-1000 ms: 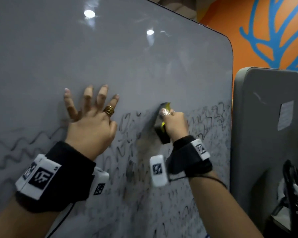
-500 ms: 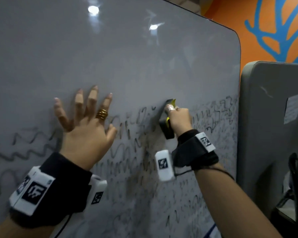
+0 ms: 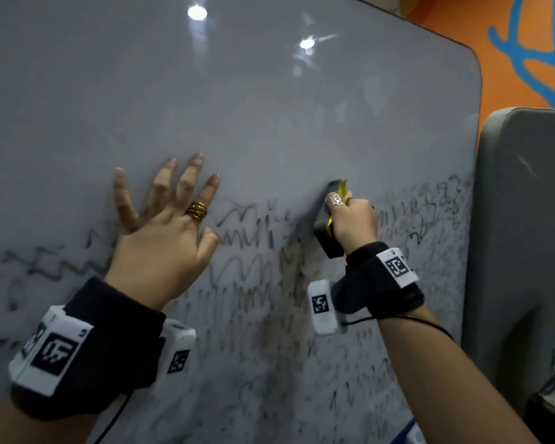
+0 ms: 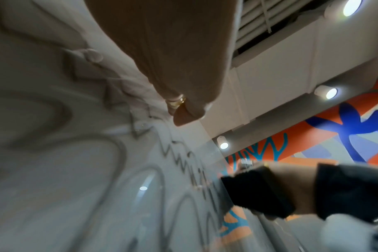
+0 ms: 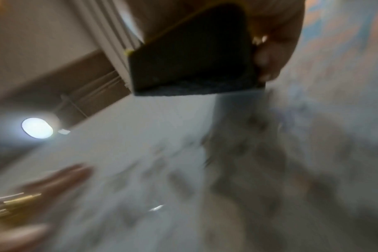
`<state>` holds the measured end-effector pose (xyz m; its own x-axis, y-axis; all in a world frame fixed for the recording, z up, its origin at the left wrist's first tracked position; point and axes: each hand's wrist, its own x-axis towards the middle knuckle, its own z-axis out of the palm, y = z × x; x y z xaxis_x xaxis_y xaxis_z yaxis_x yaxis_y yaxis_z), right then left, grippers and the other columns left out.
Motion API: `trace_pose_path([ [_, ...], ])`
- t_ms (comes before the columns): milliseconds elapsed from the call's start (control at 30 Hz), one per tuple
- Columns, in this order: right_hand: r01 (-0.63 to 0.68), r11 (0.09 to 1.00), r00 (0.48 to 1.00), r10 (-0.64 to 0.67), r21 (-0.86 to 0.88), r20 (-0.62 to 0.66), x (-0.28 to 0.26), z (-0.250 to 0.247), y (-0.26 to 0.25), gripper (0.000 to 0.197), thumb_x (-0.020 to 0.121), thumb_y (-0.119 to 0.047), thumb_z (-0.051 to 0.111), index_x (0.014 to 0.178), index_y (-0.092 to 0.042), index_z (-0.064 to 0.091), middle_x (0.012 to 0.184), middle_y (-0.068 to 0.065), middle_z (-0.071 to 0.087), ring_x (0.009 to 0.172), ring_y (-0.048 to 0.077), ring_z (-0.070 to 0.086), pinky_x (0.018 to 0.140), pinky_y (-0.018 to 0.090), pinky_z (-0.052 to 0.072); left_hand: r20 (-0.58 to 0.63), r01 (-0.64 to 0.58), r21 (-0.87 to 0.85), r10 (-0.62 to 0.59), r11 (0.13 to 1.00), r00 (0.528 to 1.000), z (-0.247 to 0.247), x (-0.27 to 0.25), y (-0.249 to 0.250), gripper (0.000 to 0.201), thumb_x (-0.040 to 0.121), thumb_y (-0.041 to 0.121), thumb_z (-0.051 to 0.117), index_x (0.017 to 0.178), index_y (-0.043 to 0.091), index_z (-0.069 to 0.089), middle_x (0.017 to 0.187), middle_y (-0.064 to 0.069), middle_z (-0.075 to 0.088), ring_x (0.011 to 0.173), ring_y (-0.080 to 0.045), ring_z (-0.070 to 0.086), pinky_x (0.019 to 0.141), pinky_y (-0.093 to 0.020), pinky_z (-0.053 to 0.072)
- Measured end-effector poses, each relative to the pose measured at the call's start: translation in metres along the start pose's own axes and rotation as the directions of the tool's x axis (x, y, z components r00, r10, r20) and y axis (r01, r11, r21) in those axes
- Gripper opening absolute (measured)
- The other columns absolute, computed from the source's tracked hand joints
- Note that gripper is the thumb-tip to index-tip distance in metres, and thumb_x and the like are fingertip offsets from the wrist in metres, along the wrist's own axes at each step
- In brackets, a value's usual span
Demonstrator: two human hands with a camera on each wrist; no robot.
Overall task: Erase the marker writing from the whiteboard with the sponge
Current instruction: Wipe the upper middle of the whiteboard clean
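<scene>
Left hand (image 3: 161,248) lay flat, fingers spread, on the whiteboard (image 3: 269,116), covering some marker writing (image 3: 247,248). Right hand (image 3: 354,222) gripped the sponge (image 3: 326,233), pressed on the scribbles; right wrist view was blurred. Grey partition (image 3: 526,235) stood right, cut off.

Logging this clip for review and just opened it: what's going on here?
A person is wiping a whiteboard. The right hand grips a dark sponge with a yellow layer, pressed against the board at the top edge of the scribbles. The left hand, fingers spread, lies flat on the board. The upper part of the board is clean; black marker writing, partly smeared, covers the lower part, so much is left to erase.
</scene>
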<state>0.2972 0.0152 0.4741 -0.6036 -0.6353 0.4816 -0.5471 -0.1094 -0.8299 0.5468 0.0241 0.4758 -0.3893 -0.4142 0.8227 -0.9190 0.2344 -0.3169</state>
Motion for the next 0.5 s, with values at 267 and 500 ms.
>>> trace_pose_path([
  [267,0.322,0.947,0.91,-0.305,-0.015,0.281,-0.08,0.036,-0.033,0.059,0.093,-0.038,0.048,0.142,-0.005,0.038,0.127,0.022,0.052,0.131,0.028,0.03,0.103,0.034,0.032,0.02,-0.001,0.037,0.001,0.999,1.0,-0.001,0.0,-0.005,0.066,0.08,0.038,0.033,0.144,0.02,0.038,0.155,-0.005,0.025,0.14,-0.021,0.023,0.107,-0.047,-0.02],
  [500,0.078,0.997,0.994,-0.08,0.029,0.072,-0.056,0.026,-0.026,0.063,0.088,-0.049,0.047,0.126,0.001,0.054,0.117,0.028,0.057,0.124,0.035,0.042,0.092,0.035,0.035,-0.129,0.118,0.06,-0.11,0.991,0.986,-0.021,-0.05,-0.034,0.057,0.084,0.03,0.042,0.141,0.025,0.041,0.156,-0.006,0.023,0.141,-0.026,0.023,0.11,-0.054,-0.006],
])
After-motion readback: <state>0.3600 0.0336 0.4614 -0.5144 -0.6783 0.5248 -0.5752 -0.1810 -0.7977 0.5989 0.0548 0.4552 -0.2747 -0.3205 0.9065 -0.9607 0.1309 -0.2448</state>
